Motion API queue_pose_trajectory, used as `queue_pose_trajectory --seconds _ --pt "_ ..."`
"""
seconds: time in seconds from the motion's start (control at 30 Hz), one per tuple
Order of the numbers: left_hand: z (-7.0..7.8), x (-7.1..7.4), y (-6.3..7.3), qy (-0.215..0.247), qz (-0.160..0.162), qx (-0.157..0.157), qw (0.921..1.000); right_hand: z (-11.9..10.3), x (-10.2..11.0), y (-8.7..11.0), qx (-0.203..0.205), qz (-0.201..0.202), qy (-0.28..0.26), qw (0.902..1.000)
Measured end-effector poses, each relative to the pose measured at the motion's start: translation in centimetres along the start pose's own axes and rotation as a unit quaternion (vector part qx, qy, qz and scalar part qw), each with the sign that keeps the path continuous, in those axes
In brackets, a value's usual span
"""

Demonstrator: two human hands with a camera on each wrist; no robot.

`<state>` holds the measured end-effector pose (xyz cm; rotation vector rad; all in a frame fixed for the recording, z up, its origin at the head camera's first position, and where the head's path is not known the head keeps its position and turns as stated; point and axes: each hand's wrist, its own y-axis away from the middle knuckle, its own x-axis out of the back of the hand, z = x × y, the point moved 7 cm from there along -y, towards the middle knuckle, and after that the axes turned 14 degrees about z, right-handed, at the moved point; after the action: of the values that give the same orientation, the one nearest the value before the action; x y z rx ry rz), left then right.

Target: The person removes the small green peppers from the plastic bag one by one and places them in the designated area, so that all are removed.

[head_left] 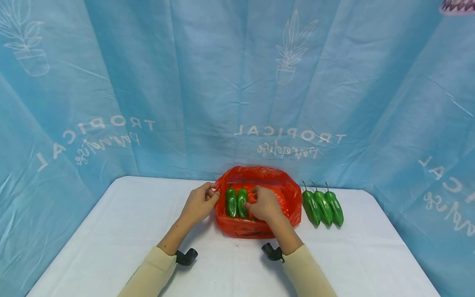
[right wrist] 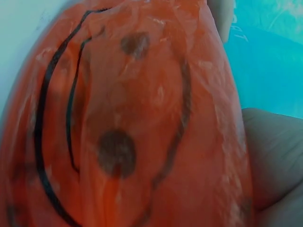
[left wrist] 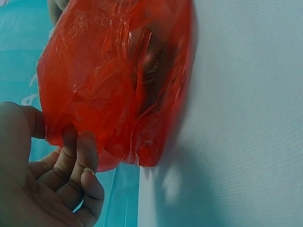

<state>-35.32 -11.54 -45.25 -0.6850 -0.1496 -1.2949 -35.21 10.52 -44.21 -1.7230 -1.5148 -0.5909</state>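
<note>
In the head view, a red plastic bag (head_left: 245,232) stands open on the white tabletop (head_left: 111,247), close to the back edge and about midway between the back corners. Two green peppers (head_left: 242,202) lie side by side within it, toward its left wall. The left hand (head_left: 198,204) is at the bag's left rim, thumb and fingertips bent in on the plastic and pinching it. The right hand (head_left: 265,202) reaches over the front rim into the bag, its thumb and forefinger parted and its thumb tip at the nearer pepper's side; whether it grips anything cannot be told. Just beside the bag, toward the tabletop's back right corner, lie three more green peppers (head_left: 325,208) in a row, stems toward the back edge. Both forearms, in pale yellow sleeves (head_left: 146,274), come in over the front edge, with a black wrist mount (head_left: 272,252) at each wrist. A blue curtain (head_left: 208,82) with white lettering and plant drawings hangs behind.

In the left wrist view, the left hand's thumb and fingers meet on the edge of the bag, the tabletop beyond it; a dark shape (left wrist: 154,71) shows dimly through the plastic.

In the right wrist view, the bag's outer side fills most of the picture, with black printed curves (right wrist: 42,113) and two dark round spots (right wrist: 117,153); part of the right hand shows beyond it, its fingertips hidden
</note>
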Motion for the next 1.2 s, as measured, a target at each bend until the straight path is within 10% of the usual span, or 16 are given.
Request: queue_pose_trajectory --seconds 1.2 --pt "0.1 -0.2 0.0 -0.005 -0.002 0.001 1.0000 0.5 -2.2 0.0 0.003 -0.001 0.029 0.9996"
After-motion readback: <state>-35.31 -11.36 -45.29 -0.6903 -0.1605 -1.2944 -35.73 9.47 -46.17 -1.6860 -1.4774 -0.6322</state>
